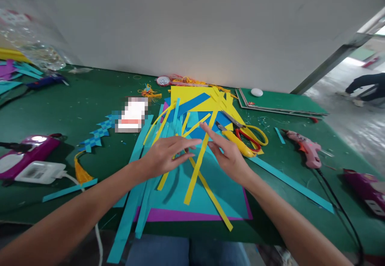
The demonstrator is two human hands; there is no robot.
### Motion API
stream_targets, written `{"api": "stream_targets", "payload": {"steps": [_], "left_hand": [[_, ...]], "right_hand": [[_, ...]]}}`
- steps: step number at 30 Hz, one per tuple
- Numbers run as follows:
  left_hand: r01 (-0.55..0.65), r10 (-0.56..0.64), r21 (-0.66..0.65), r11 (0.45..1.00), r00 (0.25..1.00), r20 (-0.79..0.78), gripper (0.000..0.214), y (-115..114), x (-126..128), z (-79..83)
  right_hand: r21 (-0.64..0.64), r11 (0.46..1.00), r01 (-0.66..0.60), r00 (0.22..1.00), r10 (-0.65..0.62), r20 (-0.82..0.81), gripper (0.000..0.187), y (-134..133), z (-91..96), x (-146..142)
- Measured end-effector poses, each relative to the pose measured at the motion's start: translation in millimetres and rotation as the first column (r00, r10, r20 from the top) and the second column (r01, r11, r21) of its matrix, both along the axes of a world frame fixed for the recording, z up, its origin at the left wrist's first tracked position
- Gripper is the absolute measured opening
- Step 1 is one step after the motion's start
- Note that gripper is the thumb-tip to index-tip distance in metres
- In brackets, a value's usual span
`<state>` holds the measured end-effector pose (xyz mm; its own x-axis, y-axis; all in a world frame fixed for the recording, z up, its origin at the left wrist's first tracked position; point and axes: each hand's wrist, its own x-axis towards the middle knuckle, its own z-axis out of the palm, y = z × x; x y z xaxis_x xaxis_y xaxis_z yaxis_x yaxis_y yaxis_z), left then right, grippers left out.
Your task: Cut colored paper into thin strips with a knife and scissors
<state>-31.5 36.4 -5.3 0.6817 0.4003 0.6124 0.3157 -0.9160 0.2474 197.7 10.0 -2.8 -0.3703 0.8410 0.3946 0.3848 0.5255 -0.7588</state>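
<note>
My left hand (pixel 167 154) hovers over the paper pile, thumb and fingers stretched out and apart. Facing it, my right hand (pixel 230 156) has its fingers extended too, and I see nothing gripped in either. A long yellow paper strip (pixel 195 174) slants between them; whether a fingertip touches it I cannot tell. Beneath lie teal sheets (pixel 222 190) on a purple sheet (pixel 180 214), with more yellow strips across them. Just beyond my right hand are scissors (pixel 255 134) with red and yellow handles and a yellow-handled cutter (pixel 239 142). Teal strips (pixel 126 222) run down beside my left forearm.
A pixelated bright rectangle (pixel 132 115) and a woven blue paper chain (pixel 96 136) with a yellow tassel (pixel 82 170) lie left. Purple power strips (pixel 36 154) stand at both sides. On the right are a pink glue gun (pixel 306 148) with its cord and a green board (pixel 279 101).
</note>
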Motion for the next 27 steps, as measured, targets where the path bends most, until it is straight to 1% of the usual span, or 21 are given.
{"api": "stream_targets", "payload": {"steps": [1, 2, 3, 6, 9, 12, 14, 16, 18, 21, 23, 25, 26, 27], "left_hand": [[0.045, -0.039, 0.089, 0.995, 0.997, -0.069, 0.037, -2.4, 3.6, 4.1], [0.075, -0.051, 0.178, 0.981, 0.989, -0.136, 0.035, -4.7, 7.2, 8.6], [0.102, -0.06, 0.239, 0.966, 0.983, -0.175, 0.034, -6.8, 10.8, 13.4], [0.152, -0.085, 0.339, 0.928, 0.975, -0.206, 0.021, -9.9, 20.0, 25.4], [0.193, -0.106, 0.387, 0.902, 0.966, -0.235, 0.019, -6.7, 25.0, 29.2], [0.218, -0.143, 0.4, 0.89, 0.967, -0.209, 0.023, -0.6, 24.3, 25.2], [0.21, -0.151, 0.387, 0.898, 0.973, -0.177, 0.025, 2.2, 21.1, 21.1], [0.2, -0.159, 0.338, 0.92, 0.976, -0.145, 0.024, 2.7, 17.1, 17.4], [0.2, -0.181, 0.26, 0.945, 0.979, -0.097, 0.021, 0.4, 14.1, 14.8], [0.212, -0.215, 0.118, 0.97, 0.977, 0.013, 0.017, -7.6, 14.0, 13.6], [0.212, -0.209, -0.008, 0.977, 0.972, 0.11, 0.013, -14.5, 16.5, 14.6], [0.171, -0.136, -0.175, 0.97, 0.971, 0.197, 0.006, -20.7, 19.2, 16.6], [0.153, -0.092, -0.279, 0.948, 0.971, 0.221, 0.008, -23.1, 20.1, 17.7], [0.154, -0.067, -0.399, 0.904, 0.973, 0.222, 0.011, -24.8, 20.7, 18.6]], "right_hand": [[-0.004, 1.0, -0.009, 1.0, 0.009, -0.019, 0.059, -0.1, 0.3, 0.1], [-0.017, 1.0, -0.015, 0.999, 0.015, -0.036, 0.059, -0.2, 0.6, 0.4], [-0.039, 0.999, -0.02, 0.998, 0.018, -0.054, 0.06, -0.3, 1.1, 0.7], [-0.14, 0.99, -0.027, 0.992, 0.009, -0.128, 0.061, -0.4, 2.6, 2.2], [-0.235, 0.97, -0.063, 0.966, 0.0, -0.26, 0.061, 0.2, 3.5, 4.1], [-0.308, 0.945, -0.108, 0.916, -0.026, -0.4, 0.062, 1.3, 3.9, 5.5], [-0.349, 0.929, -0.123, 0.888, -0.054, -0.457, 0.06, 1.5, 4.4, 5.0], [-0.382, 0.914, -0.135, 0.869, -0.076, -0.488, 0.053, 1.2, 5.2, 3.1], [-0.402, 0.907, -0.124, 0.864, -0.1, -0.493, 0.044, 0.7, 5.8, 0.1], [-0.394, 0.919, -0.022, 0.872, -0.175, -0.457, 0.037, 1.9, 5.3, -3.2], [-0.388, 0.919, 0.067, 0.866, -0.247, -0.435, 0.035, 4.9, 3.5, -2.7], [-0.389, 0.911, 0.135, 0.85, -0.309, -0.428, 0.032, 9.1, 1.5, 0.5], [-0.385, 0.909, 0.162, 0.84, -0.332, -0.43, 0.03, 11.2, 0.7, 2.9], [-0.378, 0.907, 0.186, 0.829, -0.351, -0.435, 0.029, 13.3, 0.2, 5.6]]}}
